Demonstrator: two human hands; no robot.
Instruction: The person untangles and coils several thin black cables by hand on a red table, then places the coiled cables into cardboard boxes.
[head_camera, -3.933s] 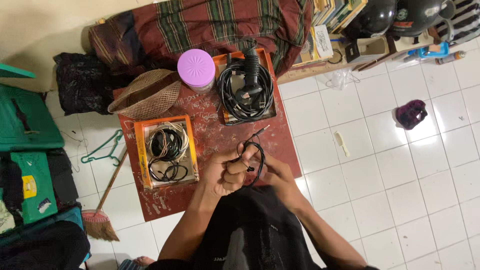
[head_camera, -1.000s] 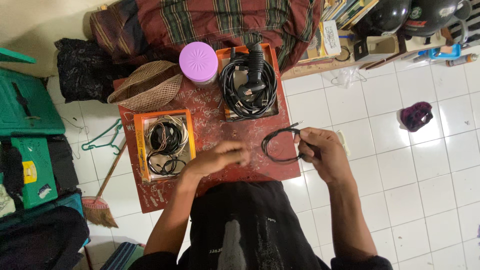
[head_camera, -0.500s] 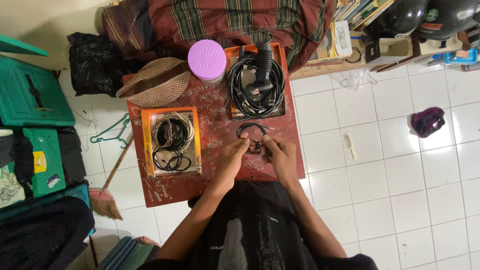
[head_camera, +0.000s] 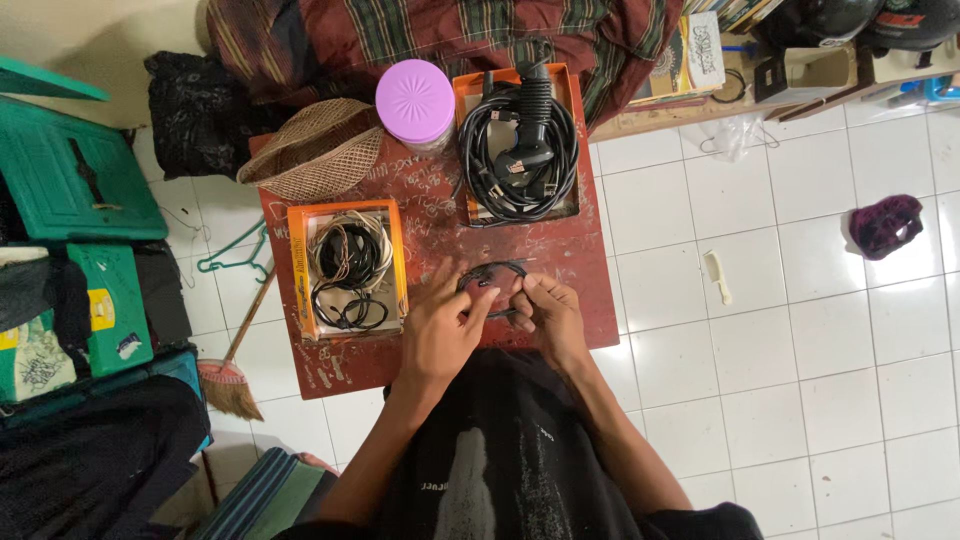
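Observation:
Both hands meet over the near edge of a low red table (head_camera: 590, 290). My left hand (head_camera: 445, 330) and my right hand (head_camera: 550, 315) pinch a small coil of thin black cable (head_camera: 492, 273) between them, its loop arching just beyond the fingertips. To the left of my left hand lies an orange tray (head_camera: 301, 270) with several coiled thin cables, black and pale. Farther back stands a second orange tray (head_camera: 570, 140) that holds a thick black cable bundle with a plug.
A purple-lidded jar (head_camera: 415, 102) and a woven straw hat (head_camera: 315, 150) sit at the table's back. Striped cloth (head_camera: 450, 30) lies behind. Green boxes (head_camera: 70, 180) and a hand broom (head_camera: 232, 375) are at left. A white comb (head_camera: 717, 277) and a purple cloth (head_camera: 885, 225) lie on the tiled floor at right.
My right hand, held out to the right with the coil a second ago, came back to the middle. Both hands now grip the coil together over the table.

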